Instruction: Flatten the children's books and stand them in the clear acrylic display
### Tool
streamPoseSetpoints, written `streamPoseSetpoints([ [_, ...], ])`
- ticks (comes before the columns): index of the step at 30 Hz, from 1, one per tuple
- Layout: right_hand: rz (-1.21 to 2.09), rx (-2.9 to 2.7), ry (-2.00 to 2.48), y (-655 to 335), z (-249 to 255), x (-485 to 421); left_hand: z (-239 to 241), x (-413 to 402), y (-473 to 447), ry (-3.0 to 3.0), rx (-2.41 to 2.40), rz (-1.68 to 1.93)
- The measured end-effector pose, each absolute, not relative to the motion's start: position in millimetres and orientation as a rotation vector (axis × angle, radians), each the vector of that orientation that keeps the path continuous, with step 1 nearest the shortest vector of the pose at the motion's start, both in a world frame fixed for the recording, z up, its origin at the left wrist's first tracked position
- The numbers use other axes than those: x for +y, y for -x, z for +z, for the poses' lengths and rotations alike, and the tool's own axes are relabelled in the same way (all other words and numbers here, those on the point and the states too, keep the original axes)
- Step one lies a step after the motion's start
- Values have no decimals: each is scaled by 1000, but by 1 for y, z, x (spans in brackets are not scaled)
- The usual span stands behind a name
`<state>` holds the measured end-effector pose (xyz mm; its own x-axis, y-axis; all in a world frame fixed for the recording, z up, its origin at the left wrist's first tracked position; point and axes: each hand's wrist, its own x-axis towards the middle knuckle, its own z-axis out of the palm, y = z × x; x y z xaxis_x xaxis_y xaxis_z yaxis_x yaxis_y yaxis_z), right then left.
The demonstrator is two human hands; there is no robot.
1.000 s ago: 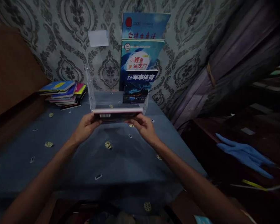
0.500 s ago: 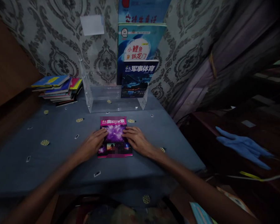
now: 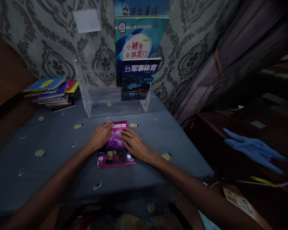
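Observation:
A pink and purple book [image 3: 116,150] lies flat, cover up, on the blue tablecloth [image 3: 50,153] in front of me. My left hand [image 3: 101,135] rests open on its upper left part, fingers stretched flat. My right hand [image 3: 132,142] lies open on its right half, fingers flat and pointing left. Just behind the book stands a clear acrylic stand [image 3: 110,99] against the wall. Its right side holds a dark blue book [image 3: 138,79] upright, with two taller light blue books [image 3: 139,38] behind it.
A stack of several coloured books [image 3: 52,93] lies at the back left of the table. A white note [image 3: 86,20] is stuck on the patterned wall. A curtain [image 3: 220,64] hangs at the right. A blue glove [image 3: 253,150] lies on a dark surface at the right.
A second ago both hands held the pink book up near the stand. It now lies flat on the table, and both hands have slid up over its cover.

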<state>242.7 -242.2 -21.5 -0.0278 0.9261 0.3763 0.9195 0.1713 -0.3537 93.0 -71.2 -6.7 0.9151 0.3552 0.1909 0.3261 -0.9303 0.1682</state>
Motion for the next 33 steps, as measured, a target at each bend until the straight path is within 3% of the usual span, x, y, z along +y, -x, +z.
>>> streamPoseSetpoints([
  [10,109,-1860,1892,-264,-16,-207,-23,-71,-110,-2857,383,448],
  [18,333,-1680,1735,-292,-27,-202,-10,-80,-110,-2884,367,295],
  [33,285,-1704,1738,-288,-27,-202,17,-190,-66,-2548,-362,-55],
])
